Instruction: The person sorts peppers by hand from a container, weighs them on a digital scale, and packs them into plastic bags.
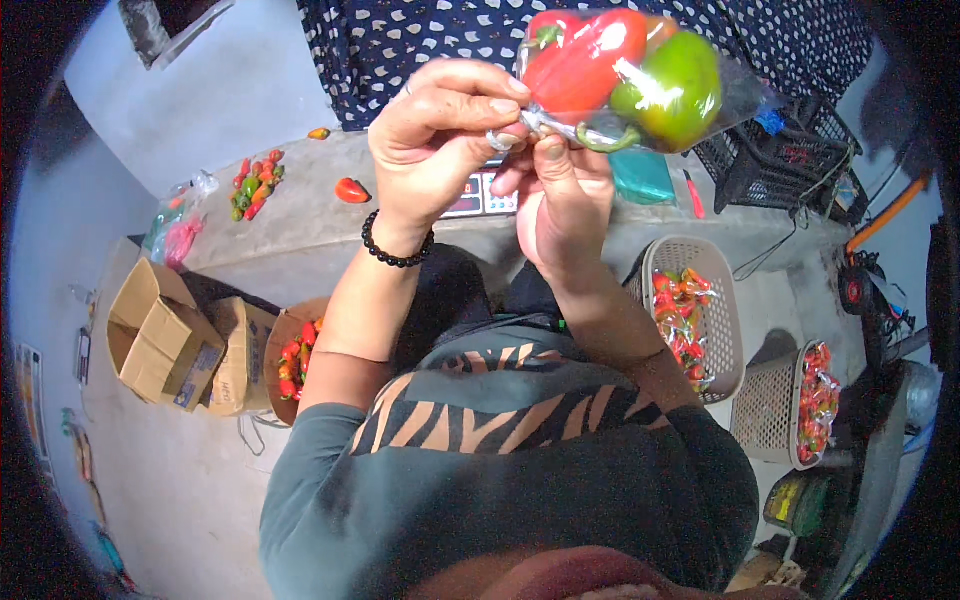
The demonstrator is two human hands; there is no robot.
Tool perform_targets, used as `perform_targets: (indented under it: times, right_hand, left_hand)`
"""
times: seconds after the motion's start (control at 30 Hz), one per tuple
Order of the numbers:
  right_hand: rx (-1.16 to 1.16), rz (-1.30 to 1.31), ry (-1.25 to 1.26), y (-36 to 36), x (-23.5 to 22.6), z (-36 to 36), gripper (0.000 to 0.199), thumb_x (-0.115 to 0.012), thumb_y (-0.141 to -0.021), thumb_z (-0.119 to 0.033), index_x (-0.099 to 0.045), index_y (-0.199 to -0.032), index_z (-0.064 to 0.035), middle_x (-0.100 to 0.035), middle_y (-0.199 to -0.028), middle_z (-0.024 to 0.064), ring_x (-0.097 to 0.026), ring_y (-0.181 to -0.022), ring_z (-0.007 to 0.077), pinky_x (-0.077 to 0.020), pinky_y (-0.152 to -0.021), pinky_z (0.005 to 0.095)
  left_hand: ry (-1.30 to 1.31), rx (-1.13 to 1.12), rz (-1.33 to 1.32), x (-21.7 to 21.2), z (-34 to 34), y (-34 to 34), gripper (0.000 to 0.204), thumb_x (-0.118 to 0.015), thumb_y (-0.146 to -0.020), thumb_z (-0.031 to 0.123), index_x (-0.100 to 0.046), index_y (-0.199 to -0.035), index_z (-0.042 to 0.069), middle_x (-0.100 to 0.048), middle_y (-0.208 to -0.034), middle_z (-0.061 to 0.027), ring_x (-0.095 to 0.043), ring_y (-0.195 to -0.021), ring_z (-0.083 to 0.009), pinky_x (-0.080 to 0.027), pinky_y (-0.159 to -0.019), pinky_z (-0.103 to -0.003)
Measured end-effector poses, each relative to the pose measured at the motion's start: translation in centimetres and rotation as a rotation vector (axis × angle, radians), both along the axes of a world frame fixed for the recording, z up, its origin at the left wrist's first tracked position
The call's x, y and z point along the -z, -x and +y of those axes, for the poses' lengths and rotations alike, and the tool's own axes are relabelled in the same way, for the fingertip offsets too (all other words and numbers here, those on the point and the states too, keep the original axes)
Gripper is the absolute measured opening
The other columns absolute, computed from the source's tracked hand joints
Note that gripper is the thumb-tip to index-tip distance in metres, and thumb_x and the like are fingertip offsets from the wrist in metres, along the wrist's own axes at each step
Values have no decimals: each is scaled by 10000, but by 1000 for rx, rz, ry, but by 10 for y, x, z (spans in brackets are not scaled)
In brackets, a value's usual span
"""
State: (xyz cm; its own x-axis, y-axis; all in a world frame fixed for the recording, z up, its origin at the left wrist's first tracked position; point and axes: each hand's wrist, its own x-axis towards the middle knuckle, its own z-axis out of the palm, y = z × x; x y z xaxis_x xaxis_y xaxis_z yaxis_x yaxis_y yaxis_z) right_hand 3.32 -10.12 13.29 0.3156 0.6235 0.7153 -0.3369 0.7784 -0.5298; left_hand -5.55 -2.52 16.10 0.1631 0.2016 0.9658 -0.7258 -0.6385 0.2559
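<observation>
Raised in front of me is a clear plastic bag (738,98) holding red peppers (590,68) and a green pepper (670,92). Its gathered neck lies between the fingertips of my left hand (445,135), which pinch it from the left. From below and to the right, my right hand (567,200) also grips the neck, thumb up and fingers curled. A whitish loop shows at the left fingertips; whether it is twisted plastic or a tie I cannot tell. Behind my hands, a scale with a lit display (468,197) is partly hidden on the ledge.
Loose peppers (258,185) and one red pepper (352,190) lie on the ledge to the left. Cardboard boxes (165,335) and a container of peppers (297,360) stand at left. To the right are baskets (735,330) of bagged peppers, a teal packet (643,178) and black crates (765,160).
</observation>
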Motion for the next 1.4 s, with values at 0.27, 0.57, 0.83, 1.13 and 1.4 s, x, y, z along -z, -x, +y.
perform_targets:
  times: [0.27, 0.57, 0.83, 1.13, 1.4]
  right_hand:
    - [797, -427, -526, -11, -10, 16, 162, -536, -845, -105, -563, -996, -53, -584, -897, 70, -551, -746, 168, -473, -681, 255]
    - [-80, -1120, -121, -71, -25, 49, 107, -583, -744, -52, -615, -845, -32, -571, -723, 50, -570, -683, 168, -450, -622, 273]
    - [-319, -1501, 334, -106, 70, 58, 105, -615, -723, -78, -596, -797, -5, -559, -686, 72, -543, -646, 191, -437, -613, 294]
    - [-245, -1282, 534, -105, 105, 24, 122, -563, -772, -111, -541, -767, 9, -518, -689, 75, -496, -670, 150, -411, -637, 300]
    - [-240, -1552, 587, -89, 89, 21, 161, -553, -781, -149, -568, -805, 9, -573, -725, 124, -563, -708, 220, -436, -656, 311]
  left_hand:
    - [326, 801, -37, -6, 15, -35, 200, -671, -737, 67, -583, -913, 101, -598, -1007, -130, -557, -975, -235, -428, -884, -371]
    - [-332, 335, 675, -26, 56, 8, 162, -720, -627, 121, -699, -779, 70, -558, -1004, -109, -462, -1032, -251, -327, -938, -398]
    - [-612, -395, 858, 109, 0, 11, 182, -574, -686, 14, -581, -845, 102, -561, -911, -77, -582, -808, -250, -493, -677, -324]
    - [-171, -343, 844, 134, -13, 7, 90, -603, -726, 38, -623, -811, 65, -560, -812, -82, -567, -743, -247, -479, -664, -300]
    - [-344, -354, 825, 139, -25, 19, 112, -592, -689, 24, -562, -782, 80, -512, -706, -81, -555, -666, -248, -475, -570, -315]
